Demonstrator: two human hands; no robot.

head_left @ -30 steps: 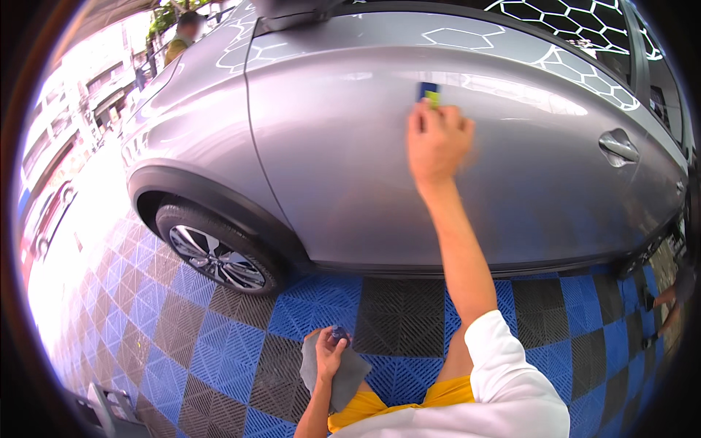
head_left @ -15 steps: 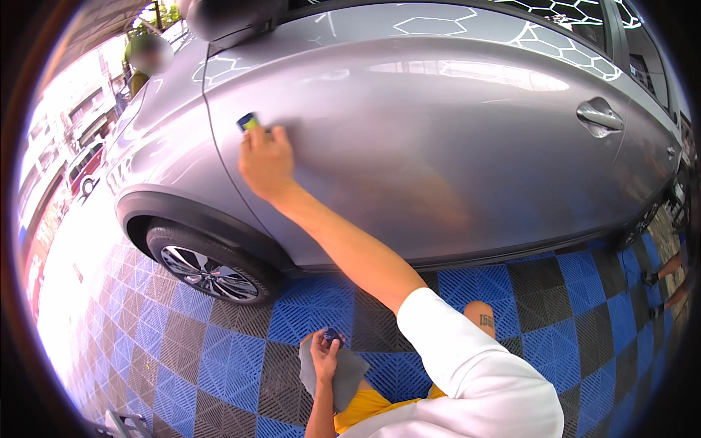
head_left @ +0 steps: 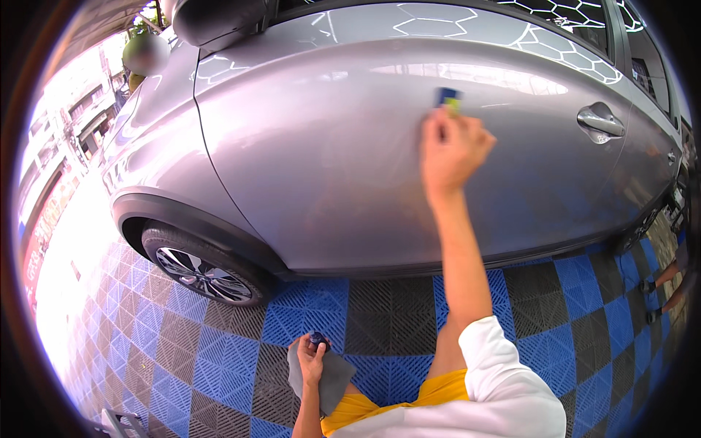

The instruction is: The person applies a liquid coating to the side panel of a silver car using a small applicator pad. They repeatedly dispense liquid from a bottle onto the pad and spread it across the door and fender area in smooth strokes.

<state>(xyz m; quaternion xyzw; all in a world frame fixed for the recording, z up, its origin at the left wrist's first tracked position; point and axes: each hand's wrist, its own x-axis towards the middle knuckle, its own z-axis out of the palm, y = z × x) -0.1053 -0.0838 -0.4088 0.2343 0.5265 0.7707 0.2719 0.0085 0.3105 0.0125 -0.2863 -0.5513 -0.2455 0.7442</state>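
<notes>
A blue-and-yellow block [head_left: 447,96] is clamped in the fingers of the right hand [head_left: 458,150] at the glossy, curved door [head_left: 343,168], between its front edge and handle [head_left: 601,123]. Flat contact and light, overlapping strokes are probably best used. A dark bottle [head_left: 318,339] is gripped by the left hand [head_left: 310,363], over a grey cloth [head_left: 337,381]. The floor [head_left: 391,306] is tiled blue and black, brightly lit at left.
</notes>
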